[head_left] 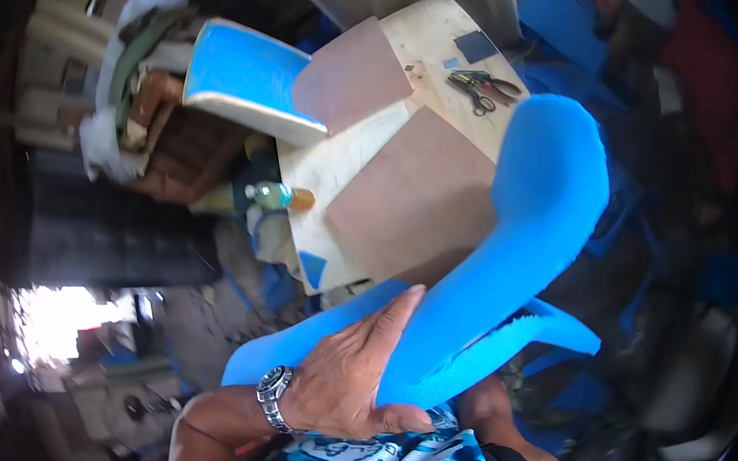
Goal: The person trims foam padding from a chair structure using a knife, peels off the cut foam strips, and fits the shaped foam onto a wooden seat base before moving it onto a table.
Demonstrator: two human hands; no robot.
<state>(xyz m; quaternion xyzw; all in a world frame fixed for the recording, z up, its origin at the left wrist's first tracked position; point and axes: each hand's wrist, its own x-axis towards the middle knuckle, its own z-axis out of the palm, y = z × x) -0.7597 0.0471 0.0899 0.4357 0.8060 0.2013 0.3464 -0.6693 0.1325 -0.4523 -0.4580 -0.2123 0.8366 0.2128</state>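
My left hand (354, 373), with a wristwatch, is closed on a long, bent piece of blue foam (546, 168) held over the lower part of the view. Its thumb lies across the foam's lower end. My right hand (482, 395) is mostly hidden under the foam, with only the wrist and forearm showing, so its fingers cannot be made out. Beyond the foam is a pale worktable (339, 254) bearing a pinkish-brown panel (409, 190).
On the table are another brown panel (350, 71), a blue-padded curved board (242, 69), scissors (481, 103), pliers (501, 87), a dark square (475, 46) and a bottle (274, 195). Wooden furniture (154, 136) stands left. Blue scraps (576, 396) lie on the floor.
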